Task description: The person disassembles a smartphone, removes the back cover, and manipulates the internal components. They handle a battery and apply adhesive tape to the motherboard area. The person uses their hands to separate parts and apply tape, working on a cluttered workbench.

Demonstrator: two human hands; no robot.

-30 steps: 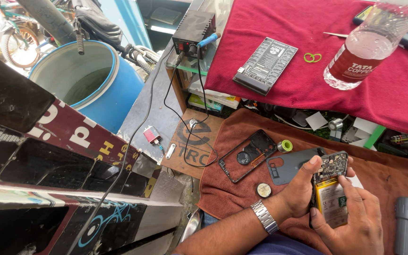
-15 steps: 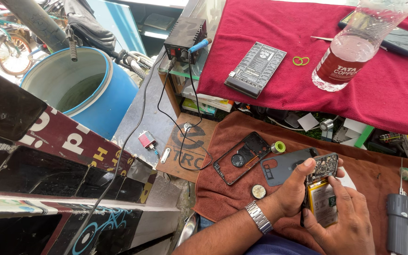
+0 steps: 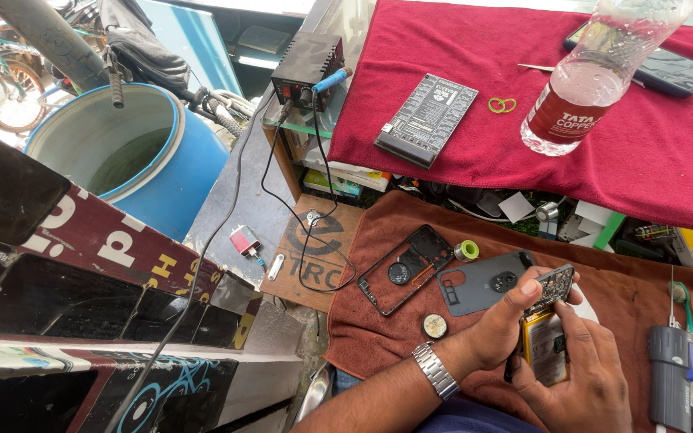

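Head view, and I am looking down on a phone repair in progress. The opened phone (image 3: 545, 346) sits low at the right of the frame, above the brown towel (image 3: 378, 321) that covers the counter. My right hand (image 3: 585, 377) cradles it from below, fingers wrapped shut around its body, yellow battery facing up. My left hand (image 3: 508, 325) pinches closed on the small circuit board (image 3: 553, 285) at the phone's top end, thumb and forefinger clamped on its edges.

I judge this to be the board-lifting stage: the board looks tilted up from the chassis. The next move calls for a slow, even pull, since any ribbon beneath is hidden from me.

The board is dark and densely studded. Beside it on the towel lie a matte grey back cover (image 3: 483, 282), a thin black rectangular frame (image 3: 405, 269), a small tape roll (image 3: 467, 250) and a round disc (image 3: 435, 325).
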